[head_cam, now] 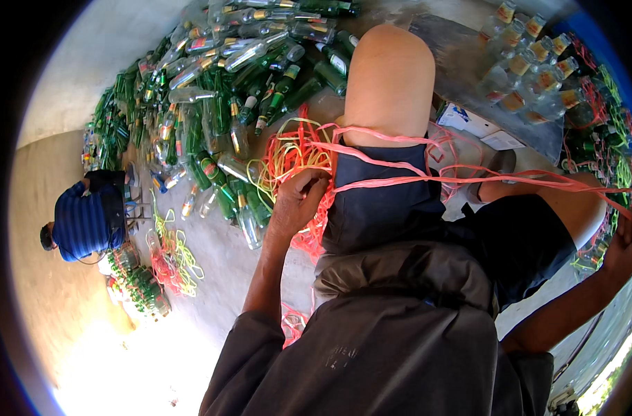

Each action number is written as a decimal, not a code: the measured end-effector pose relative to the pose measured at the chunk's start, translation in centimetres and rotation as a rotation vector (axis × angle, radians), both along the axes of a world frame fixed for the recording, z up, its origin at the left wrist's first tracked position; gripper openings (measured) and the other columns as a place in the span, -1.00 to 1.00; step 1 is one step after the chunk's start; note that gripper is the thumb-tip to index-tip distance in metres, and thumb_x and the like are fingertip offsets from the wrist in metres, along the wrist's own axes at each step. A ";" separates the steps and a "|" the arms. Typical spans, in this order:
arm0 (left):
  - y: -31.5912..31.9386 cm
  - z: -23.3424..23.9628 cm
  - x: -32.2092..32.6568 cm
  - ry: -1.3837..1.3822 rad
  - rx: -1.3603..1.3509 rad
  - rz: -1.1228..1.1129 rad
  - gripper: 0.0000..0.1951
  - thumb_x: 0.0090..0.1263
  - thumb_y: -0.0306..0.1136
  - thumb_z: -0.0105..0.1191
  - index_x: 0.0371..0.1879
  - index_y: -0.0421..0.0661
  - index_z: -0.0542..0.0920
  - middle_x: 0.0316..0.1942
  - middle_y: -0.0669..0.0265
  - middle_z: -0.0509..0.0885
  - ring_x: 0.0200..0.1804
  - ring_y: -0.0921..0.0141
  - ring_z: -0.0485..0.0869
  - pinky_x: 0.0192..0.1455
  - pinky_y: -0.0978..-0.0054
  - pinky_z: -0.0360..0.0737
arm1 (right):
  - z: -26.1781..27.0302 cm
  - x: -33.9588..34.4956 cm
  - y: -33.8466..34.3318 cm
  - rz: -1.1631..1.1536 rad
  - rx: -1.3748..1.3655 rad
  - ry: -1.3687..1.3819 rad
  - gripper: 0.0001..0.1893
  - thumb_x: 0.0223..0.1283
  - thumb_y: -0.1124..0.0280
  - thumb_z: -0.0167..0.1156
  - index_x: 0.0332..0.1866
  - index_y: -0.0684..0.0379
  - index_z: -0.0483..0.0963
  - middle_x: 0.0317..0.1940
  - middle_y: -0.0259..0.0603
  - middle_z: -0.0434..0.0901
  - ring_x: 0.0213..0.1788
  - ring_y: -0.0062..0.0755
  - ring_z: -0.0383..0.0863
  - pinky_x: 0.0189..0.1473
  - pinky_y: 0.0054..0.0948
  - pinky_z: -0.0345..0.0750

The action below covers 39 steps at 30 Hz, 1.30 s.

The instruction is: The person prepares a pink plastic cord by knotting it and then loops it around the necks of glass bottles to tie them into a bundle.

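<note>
My left hand (299,202) is closed on strands of pink plastic twine (378,183) beside my bent leg. Several lengths of that twine run across my thigh towards the right. At the far right rim my right hand (627,236) grips their other end, its fingers partly cut off by the picture's edge. Right by my left hand lies a tangled heap of red and yellow twine (300,151) on the floor.
Glass bottles (206,99), green and clear, are piled ahead and left. Clear bottles (537,67) stand upright on a dark board (451,57) at upper right, near a carton (474,125). Another person (89,221) sits at left, near bundled bottles (144,286) and loose twine (173,257).
</note>
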<state>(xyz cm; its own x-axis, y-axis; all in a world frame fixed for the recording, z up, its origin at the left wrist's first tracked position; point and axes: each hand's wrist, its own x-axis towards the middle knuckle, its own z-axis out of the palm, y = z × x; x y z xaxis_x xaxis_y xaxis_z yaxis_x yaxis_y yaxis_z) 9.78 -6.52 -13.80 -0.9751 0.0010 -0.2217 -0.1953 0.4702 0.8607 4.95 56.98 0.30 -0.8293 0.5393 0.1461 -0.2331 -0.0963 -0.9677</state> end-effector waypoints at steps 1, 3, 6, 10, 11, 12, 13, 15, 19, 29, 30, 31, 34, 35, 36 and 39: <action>0.4 0.4 0.2 -0.028 0.023 0.006 -0.84 0.52 -0.49 0.20 -0.02 -0.28 0.69 -0.28 0.29 0.76 -0.22 0.55 0.69 -0.13 0.54 0.63 | 0.1 0.0 -1.0 -0.017 0.007 -0.010 -0.76 0.54 0.45 0.17 0.12 0.40 0.56 -0.39 -0.37 0.41 -0.50 -0.67 0.11 -0.31 -0.60 0.25; 0.5 0.6 0.5 -0.069 0.027 -0.013 -0.81 0.48 -0.48 0.23 -0.01 -0.27 0.68 -0.27 0.28 0.76 -0.23 0.54 0.68 -0.15 0.53 0.61 | 0.0 -0.2 -1.9 -0.064 0.005 -0.034 -0.81 0.54 0.44 0.18 0.06 0.36 0.57 -0.40 -0.40 0.39 -0.51 -0.69 0.09 -0.33 -0.60 0.24; 0.3 0.4 1.0 -0.082 -0.013 -0.047 -0.79 0.45 -0.44 0.26 -0.03 -0.26 0.68 -0.29 0.26 0.75 -0.24 0.54 0.68 -0.15 0.51 0.61 | 0.3 -0.7 -3.4 -0.117 0.034 -0.071 -0.88 0.53 0.44 0.20 -0.07 0.29 0.57 -0.43 -0.45 0.33 -0.54 -0.71 0.07 -0.37 -0.60 0.20; -0.3 -0.5 1.4 -0.089 -0.119 -0.096 -0.85 0.43 -0.47 0.26 -0.13 -0.26 0.69 -0.39 0.18 0.70 -0.30 0.53 0.64 -0.21 0.46 0.58 | -0.1 -0.8 -1.9 -0.034 0.034 -0.053 -0.89 0.52 0.45 0.21 -0.08 0.28 0.57 -0.45 -0.45 0.33 -0.56 -0.71 0.06 -0.38 -0.60 0.18; -0.4 -0.4 1.4 -0.098 -0.132 -0.093 -0.87 0.43 -0.48 0.26 -0.14 -0.26 0.68 -0.40 0.20 0.69 -0.30 0.52 0.63 -0.20 0.46 0.57 | -0.1 -0.8 -1.7 -0.032 0.036 -0.050 -0.89 0.52 0.45 0.22 -0.08 0.27 0.57 -0.45 -0.45 0.32 -0.56 -0.71 0.06 -0.39 -0.59 0.18; -0.5 -0.1 1.3 -0.107 -0.145 -0.089 -0.88 0.43 -0.49 0.26 -0.15 -0.25 0.68 -0.40 0.22 0.68 -0.31 0.52 0.62 -0.20 0.46 0.56 | -0.2 -0.9 -1.4 -0.031 0.038 -0.046 -0.89 0.52 0.45 0.22 -0.08 0.27 0.57 -0.46 -0.45 0.32 -0.56 -0.71 0.05 -0.40 -0.59 0.18; -0.7 0.0 1.3 -0.116 -0.156 -0.085 -0.89 0.43 -0.50 0.26 -0.16 -0.25 0.68 -0.41 0.24 0.67 -0.31 0.52 0.61 -0.20 0.45 0.56 | -0.2 -0.8 -0.5 -0.032 0.027 -0.049 -0.89 0.51 0.45 0.23 -0.08 0.28 0.57 -0.45 -0.45 0.33 -0.56 -0.72 0.06 -0.40 -0.59 0.18; -1.4 -0.1 1.4 -0.072 -0.101 -0.079 -0.91 0.43 -0.53 0.26 -0.16 -0.24 0.67 -0.34 0.26 0.66 -0.25 0.50 0.61 -0.15 0.47 0.55 | -0.5 -0.6 1.2 -0.053 0.025 -0.056 -0.87 0.50 0.44 0.25 -0.08 0.29 0.59 -0.45 -0.45 0.36 -0.55 -0.72 0.09 -0.40 -0.59 0.19; -2.6 -1.1 1.8 0.126 0.049 -0.038 -0.90 0.43 -0.58 0.25 -0.14 -0.23 0.66 -0.18 0.28 0.64 -0.12 0.47 0.59 -0.03 0.49 0.55 | -1.4 -0.5 1.9 -0.188 0.172 -0.101 -0.80 0.46 0.39 0.31 -0.04 0.34 0.64 -0.42 -0.45 0.44 -0.51 -0.72 0.15 -0.38 -0.61 0.21; -1.1 4.5 1.6 0.039 -0.038 -0.011 -0.84 0.59 -0.39 0.17 -0.14 -0.25 0.68 -0.48 0.47 0.61 -0.39 0.61 0.53 -0.29 0.58 0.49 | -3.8 -1.1 -6.0 -0.027 1.115 -0.465 -0.79 0.50 0.35 0.23 0.11 0.09 0.69 -0.17 -0.42 0.70 -0.26 -0.65 0.53 -0.19 -0.56 0.48; -1.1 4.8 1.7 0.033 -0.040 0.004 -0.84 0.59 -0.39 0.18 -0.15 -0.25 0.68 -0.47 0.47 0.61 -0.39 0.62 0.52 -0.30 0.58 0.48 | -4.3 -1.3 -6.4 0.099 1.153 -0.477 -0.80 0.49 0.37 0.23 0.09 0.11 0.68 -0.15 -0.38 0.71 -0.24 -0.63 0.56 -0.18 -0.54 0.50; -1.1 4.9 1.8 0.029 -0.039 0.016 -0.84 0.58 -0.39 0.19 -0.15 -0.25 0.68 -0.46 0.47 0.61 -0.38 0.63 0.51 -0.31 0.59 0.47 | -4.1 -1.5 -7.9 0.224 1.190 -0.490 -0.81 0.49 0.39 0.22 0.08 0.14 0.67 -0.13 -0.35 0.72 -0.23 -0.60 0.59 -0.17 -0.51 0.53; -0.7 5.6 1.6 0.065 -0.033 0.026 -0.84 0.57 -0.39 0.21 -0.16 -0.26 0.68 -0.45 0.48 0.59 -0.38 0.65 0.47 -0.33 0.61 0.45 | -2.5 -1.3 -14.5 0.216 1.349 -0.405 -0.83 0.28 0.53 0.31 -0.04 0.20 0.64 -0.13 -0.18 0.71 -0.13 -0.35 0.70 -0.05 -0.39 0.59; -0.5 6.2 1.7 0.082 -0.043 0.031 -0.84 0.57 -0.39 0.22 -0.16 -0.27 0.68 -0.45 0.49 0.59 -0.38 0.65 0.46 -0.33 0.62 0.44 | -2.1 -1.5 -16.8 0.234 1.413 -0.358 -0.82 0.24 0.56 0.32 -0.06 0.20 0.63 -0.14 -0.16 0.70 -0.11 -0.30 0.71 -0.03 -0.38 0.59; -0.4 6.4 1.9 0.096 -0.083 0.025 -0.84 0.56 -0.39 0.22 -0.15 -0.27 0.68 -0.44 0.49 0.59 -0.38 0.66 0.46 -0.33 0.62 0.44 | -2.3 -1.5 -19.3 0.314 1.271 -0.226 -0.80 0.19 0.60 0.32 -0.08 0.20 0.63 -0.16 -0.14 0.69 -0.12 -0.26 0.72 -0.05 -0.35 0.61; -0.1 7.3 1.5 0.120 -0.137 0.000 -0.84 0.56 -0.39 0.23 -0.14 -0.27 0.69 -0.44 0.49 0.60 -0.38 0.66 0.47 -0.32 0.62 0.44 | -1.9 -0.3 -27.1 0.586 1.039 0.139 -0.77 0.14 0.69 0.28 -0.10 0.23 0.63 -0.16 -0.12 0.67 -0.13 -0.23 0.72 -0.13 -0.31 0.65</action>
